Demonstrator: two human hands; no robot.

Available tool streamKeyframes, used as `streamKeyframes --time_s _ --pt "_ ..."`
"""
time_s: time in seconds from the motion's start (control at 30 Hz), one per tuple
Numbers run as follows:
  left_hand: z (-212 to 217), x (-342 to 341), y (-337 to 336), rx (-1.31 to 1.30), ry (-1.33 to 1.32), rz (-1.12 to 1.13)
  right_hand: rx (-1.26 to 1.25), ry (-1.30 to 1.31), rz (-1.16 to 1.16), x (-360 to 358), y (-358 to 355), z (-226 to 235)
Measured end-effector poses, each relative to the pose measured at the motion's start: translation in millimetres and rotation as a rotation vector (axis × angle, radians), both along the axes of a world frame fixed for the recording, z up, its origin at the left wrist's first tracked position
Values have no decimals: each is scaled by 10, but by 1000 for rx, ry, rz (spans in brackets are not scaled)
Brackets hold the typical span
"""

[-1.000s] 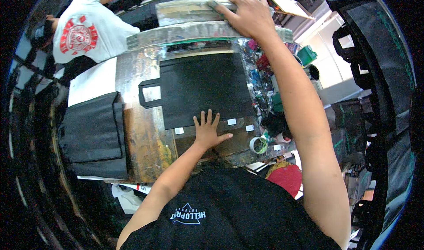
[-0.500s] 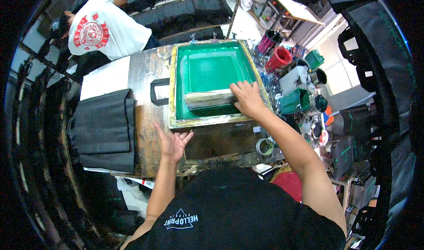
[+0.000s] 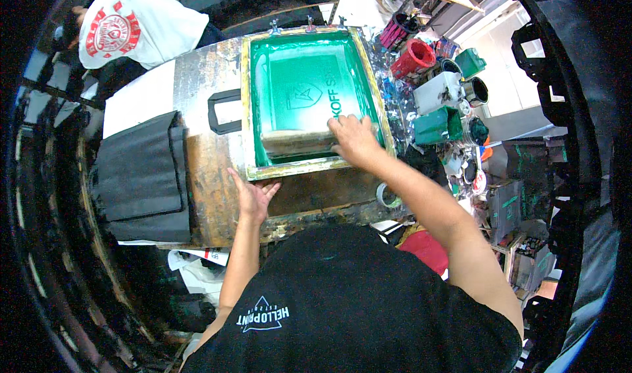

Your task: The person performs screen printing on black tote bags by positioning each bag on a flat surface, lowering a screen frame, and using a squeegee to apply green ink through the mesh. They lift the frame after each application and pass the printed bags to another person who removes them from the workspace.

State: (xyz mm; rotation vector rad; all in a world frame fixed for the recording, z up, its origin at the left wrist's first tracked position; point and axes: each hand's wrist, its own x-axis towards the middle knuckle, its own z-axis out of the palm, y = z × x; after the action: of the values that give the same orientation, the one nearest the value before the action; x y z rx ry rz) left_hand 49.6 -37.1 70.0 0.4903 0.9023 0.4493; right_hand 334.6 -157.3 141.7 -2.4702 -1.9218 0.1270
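A screen printing frame (image 3: 309,168) lies on the worn wooden table, its mesh covered with green ink (image 3: 296,63). Inside it, near the front edge, my right hand (image 3: 359,140) is closed round the right end of a squeegee (image 3: 296,142). Dark emblem lines and lettering show in the mesh beyond the blade. My left hand (image 3: 255,198) is at the frame's front left corner, palm up with fingers spread; whether the fingertips touch the frame is unclear. A black fabric handle loop (image 3: 213,113) sticks out from under the frame's left side.
Folded black fabric bags (image 3: 138,175) lie on the table's left. Clamps (image 3: 310,24) line the frame's far edge. To the right crowd a red ink pot (image 3: 417,57), a green container (image 3: 438,126) and a tape roll (image 3: 388,195). A person in a white shirt (image 3: 138,27) stands at far left.
The squeegee now sits tilted, and dark emblem lines and lettering show in the green mesh behind it. My hands keep nearly the same places on the frame; the whole view has shifted slightly.
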Motion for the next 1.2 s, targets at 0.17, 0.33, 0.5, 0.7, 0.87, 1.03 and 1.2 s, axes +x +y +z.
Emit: streamKeyframes --time_s 0.17,0.33,0.5,0.7,0.87,1.03,1.2 --pt "-55 28 -11 12 10 -3 96 -152 -32 -78 61 -260" --pt "-41 54 26 -48 73 -8 176 -197 -72 502 689 -501" --pt "140 87 -2 -49 133 5 214 -219 -48 1260 1554 -744" --pt "-90 70 34 -128 118 16 200 -154 -22 1945 2404 -900" --pt "-147 58 74 -380 106 124 80 -59 0 2249 2694 -824" --pt "321 50 322 -293 292 -210 243 -119 -2 2108 2529 -585" --pt "304 990 1194 1125 556 -405 286 -247 -69 1942 2396 -914"
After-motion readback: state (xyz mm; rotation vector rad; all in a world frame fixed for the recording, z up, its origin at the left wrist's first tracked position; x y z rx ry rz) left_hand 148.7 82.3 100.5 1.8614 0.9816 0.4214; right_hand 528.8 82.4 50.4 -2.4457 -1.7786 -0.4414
